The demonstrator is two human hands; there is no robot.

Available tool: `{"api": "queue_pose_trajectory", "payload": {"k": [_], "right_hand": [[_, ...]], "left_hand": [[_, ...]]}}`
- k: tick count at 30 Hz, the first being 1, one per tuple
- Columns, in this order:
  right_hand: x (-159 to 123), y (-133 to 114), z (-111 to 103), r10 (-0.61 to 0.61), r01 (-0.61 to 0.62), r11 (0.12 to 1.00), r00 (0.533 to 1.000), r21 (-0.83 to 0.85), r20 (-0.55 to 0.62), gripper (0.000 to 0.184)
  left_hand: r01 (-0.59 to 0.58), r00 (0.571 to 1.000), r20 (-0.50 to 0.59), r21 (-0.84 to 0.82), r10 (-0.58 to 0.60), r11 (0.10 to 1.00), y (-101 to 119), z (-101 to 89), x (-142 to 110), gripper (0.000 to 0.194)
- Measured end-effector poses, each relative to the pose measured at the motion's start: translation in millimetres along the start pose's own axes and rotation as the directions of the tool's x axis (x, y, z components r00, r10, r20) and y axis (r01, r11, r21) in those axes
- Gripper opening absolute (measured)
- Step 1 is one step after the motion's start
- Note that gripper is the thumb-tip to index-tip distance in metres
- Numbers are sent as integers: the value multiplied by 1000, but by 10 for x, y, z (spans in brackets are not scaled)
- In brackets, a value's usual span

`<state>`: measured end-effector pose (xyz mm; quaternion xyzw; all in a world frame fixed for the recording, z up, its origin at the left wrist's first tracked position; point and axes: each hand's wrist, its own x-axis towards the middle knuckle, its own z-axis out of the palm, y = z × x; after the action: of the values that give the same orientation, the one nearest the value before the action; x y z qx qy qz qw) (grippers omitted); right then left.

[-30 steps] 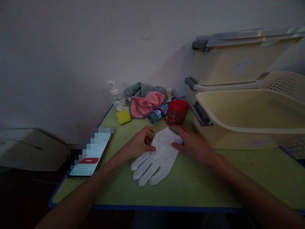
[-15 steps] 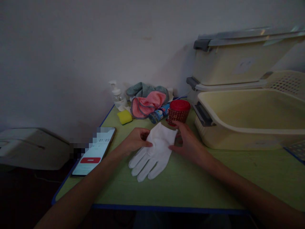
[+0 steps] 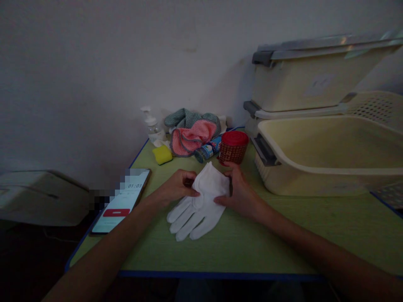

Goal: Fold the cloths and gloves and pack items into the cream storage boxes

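A white cloth glove [image 3: 204, 205] lies in the middle of the green table, its fingers pointing toward me and its cuff away from me. My left hand [image 3: 181, 184] pinches the glove's left edge near the cuff, thumb on top. On the opposite edge, my right hand [image 3: 236, 188] has its thumb over the fabric and its other fingers behind the cuff, gripping it. The fingertips under the cloth are hidden. Just beyond the right hand stands a red-lidded patterned canister [image 3: 233, 147].
A phone [image 3: 118, 205] showing a timer lies at the left edge. Toward the wall are a yellow sponge [image 3: 163, 154], a pump bottle [image 3: 154, 129], pink and grey cloths [image 3: 192, 136] and a blue-labelled bottle [image 3: 208, 149]. A cream bin [image 3: 315, 182] stands right, before stacked boxes [image 3: 296, 84].
My right hand has moved left and closed on the glove's right edge, drawing the cuff slightly inward. My left hand keeps its pinch. The whole view has shifted a little.
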<state>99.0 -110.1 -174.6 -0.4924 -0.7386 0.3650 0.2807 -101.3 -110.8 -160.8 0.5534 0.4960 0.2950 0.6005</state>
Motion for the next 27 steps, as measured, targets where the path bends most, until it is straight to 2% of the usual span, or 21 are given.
{"api": "queue_pose_trajectory", "payload": {"k": [3, 6, 9, 13, 15, 17, 18, 20, 23, 27], "right_hand": [[11, -18, -54, -17, 16, 997, 1000, 79, 16, 85], [37, 15, -102, -61, 61, 989, 998, 135, -3, 89], [59, 43, -105, -43, 42, 956, 999, 290, -1, 92], [41, 12, -58, 115, -60, 795, 992, 603, -54, 90], [16, -3, -48, 199, -114, 700, 979, 705, -39, 74], [-5, 4, -59, 217, -199, 641, 973, 741, 73, 52], [-11, 15, -71, 209, -244, 636, 968, 733, 141, 45], [-16, 44, -99, 175, -280, 662, 960, 695, 220, 41], [-6, 76, -127, 116, -217, 707, 975, 674, 192, 46], [24, 95, -144, 43, -115, 780, 991, 615, 130, 40]], "left_hand": [[28, 998, -47, -15, -29, 999, -3, 22, -1, 25], [53, 995, -82, -47, -57, 997, 5, 35, -4, 25], [49, 993, -103, -87, -58, 995, 26, 42, -9, 27], [30, 983, -176, -166, -60, 986, 45, 70, -17, 34], [22, 976, -209, -208, -67, 978, 38, 97, -17, 37], [5, 969, -239, -218, -59, 976, 18, 131, -11, 38], [-8, 965, -256, -212, -48, 977, 6, 147, -6, 38], [-34, 956, -291, -192, -24, 981, -17, 176, 4, 39], [-39, 947, -321, -162, -16, 986, -35, 207, 15, 37], [-42, 953, -303, -102, 9, 994, -55, 226, 40, 37]]}}
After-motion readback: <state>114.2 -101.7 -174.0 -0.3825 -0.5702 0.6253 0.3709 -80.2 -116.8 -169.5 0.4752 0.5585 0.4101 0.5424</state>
